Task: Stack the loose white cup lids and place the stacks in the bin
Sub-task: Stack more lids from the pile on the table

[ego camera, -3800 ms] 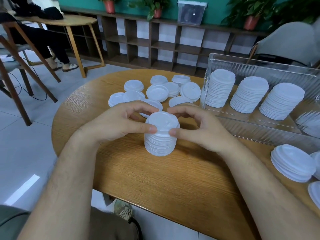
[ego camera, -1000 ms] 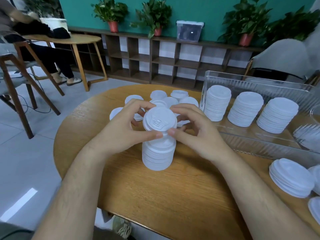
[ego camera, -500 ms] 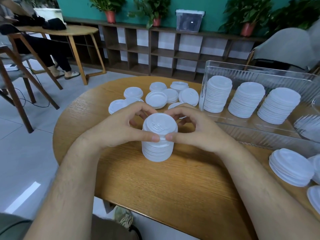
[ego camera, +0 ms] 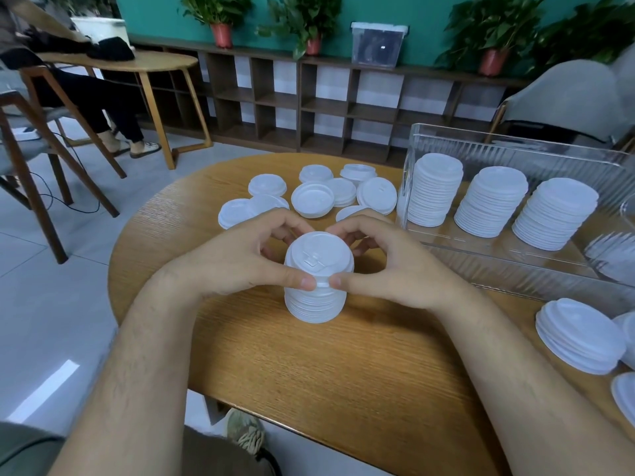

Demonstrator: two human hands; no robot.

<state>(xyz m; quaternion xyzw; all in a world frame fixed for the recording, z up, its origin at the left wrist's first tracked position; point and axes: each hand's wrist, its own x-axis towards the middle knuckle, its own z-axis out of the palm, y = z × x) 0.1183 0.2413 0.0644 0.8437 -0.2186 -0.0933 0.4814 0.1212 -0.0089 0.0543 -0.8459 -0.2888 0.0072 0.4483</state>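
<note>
Our left hand (ego camera: 240, 259) and right hand (ego camera: 388, 269) curled round the top lid (ego camera: 319, 250) of the lid stack (ego camera: 316, 300) at the wooden table's (ego camera: 343, 372) centre, thumbs pinching its rim. We judged uneven pressure could topple it toward the loose lids (ego camera: 312, 199) at twelve o'clock, short of the clear bin (ego camera: 515, 146) at two.

A round wooden table (ego camera: 309, 372) stands before low shelving (ego camera: 323, 111) topped with potted plants (ego camera: 221, 32).
</note>
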